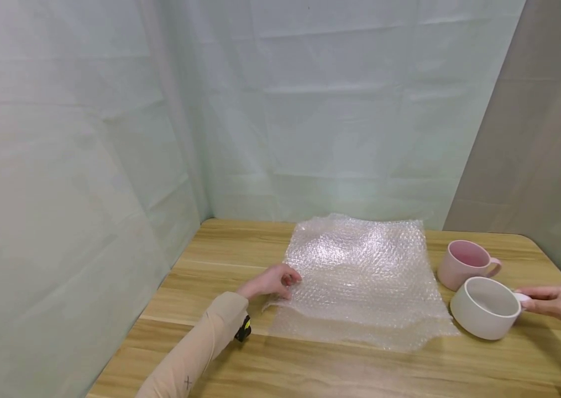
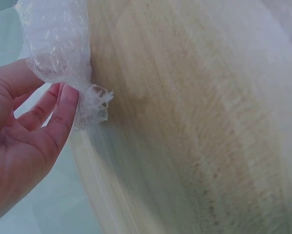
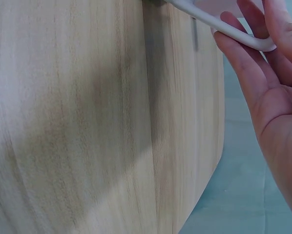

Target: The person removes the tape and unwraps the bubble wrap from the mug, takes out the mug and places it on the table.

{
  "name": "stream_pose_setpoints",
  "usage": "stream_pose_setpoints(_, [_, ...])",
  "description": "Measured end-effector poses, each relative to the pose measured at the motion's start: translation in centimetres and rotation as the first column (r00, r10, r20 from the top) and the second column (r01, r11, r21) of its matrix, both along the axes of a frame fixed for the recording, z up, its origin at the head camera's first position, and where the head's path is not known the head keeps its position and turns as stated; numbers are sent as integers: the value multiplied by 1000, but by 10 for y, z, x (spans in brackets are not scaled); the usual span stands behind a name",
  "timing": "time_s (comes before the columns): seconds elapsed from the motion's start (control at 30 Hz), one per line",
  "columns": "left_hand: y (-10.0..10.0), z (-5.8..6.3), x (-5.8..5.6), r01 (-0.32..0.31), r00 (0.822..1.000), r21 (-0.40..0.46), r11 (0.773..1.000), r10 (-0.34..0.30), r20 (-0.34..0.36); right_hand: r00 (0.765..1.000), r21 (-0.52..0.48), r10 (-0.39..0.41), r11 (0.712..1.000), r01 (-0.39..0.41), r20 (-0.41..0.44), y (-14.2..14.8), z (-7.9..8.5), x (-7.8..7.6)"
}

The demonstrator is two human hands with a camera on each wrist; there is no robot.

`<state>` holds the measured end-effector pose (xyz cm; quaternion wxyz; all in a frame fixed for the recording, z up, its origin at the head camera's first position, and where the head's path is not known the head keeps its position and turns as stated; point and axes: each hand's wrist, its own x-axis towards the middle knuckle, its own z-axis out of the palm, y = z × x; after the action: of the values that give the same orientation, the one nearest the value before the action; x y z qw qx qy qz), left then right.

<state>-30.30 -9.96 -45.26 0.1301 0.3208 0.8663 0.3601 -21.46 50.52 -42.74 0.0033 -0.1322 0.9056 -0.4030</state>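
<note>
A crinkled sheet of clear bubble wrap [image 1: 360, 271] lies on the wooden table in the head view, a second layer showing under its front edge. My left hand [image 1: 274, 281] is at its left edge; the left wrist view has the thumb and fingers of that hand [image 2: 31, 114] pinching the bubble wrap [image 2: 58, 41] near a frayed corner. To the right, a wide white mug [image 1: 480, 318] is gripped by its handle in my right hand [image 1: 556, 303]. The right wrist view shows fingers and thumb around the white handle [image 3: 229, 31]; most of the mug is out of that view.
Behind the white mug stands a pink mug [image 1: 459, 273], its handle pointing right. The wood-grain table [image 1: 200, 249] has rounded back corners. Pale curtains [image 1: 330, 121] hang behind it and along its left side.
</note>
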Motion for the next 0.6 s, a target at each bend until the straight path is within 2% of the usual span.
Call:
stream_pose_setpoints(0.2, [1, 0, 1, 4, 1000, -20, 1000, -4, -17, 1000, -35, 27, 999, -27, -11, 2, -2, 0])
stream_pose_setpoints(0.4, [5, 3, 2, 7, 998, -46, 999, -9, -59, 999, -3, 31, 999, -32, -15, 5, -1, 0])
stream_pose_setpoints(0.5, [6, 7, 3, 11, 997, -72, 997, -16, -76, 998, -1, 68, 998, -68, 7, 6, 5, 0])
stream_pose_setpoints(0.6, [7, 12, 3, 7, 996, -78, 997, -14, -84, 999, 39, 39, 998, -40, 38, 3, 16, 0])
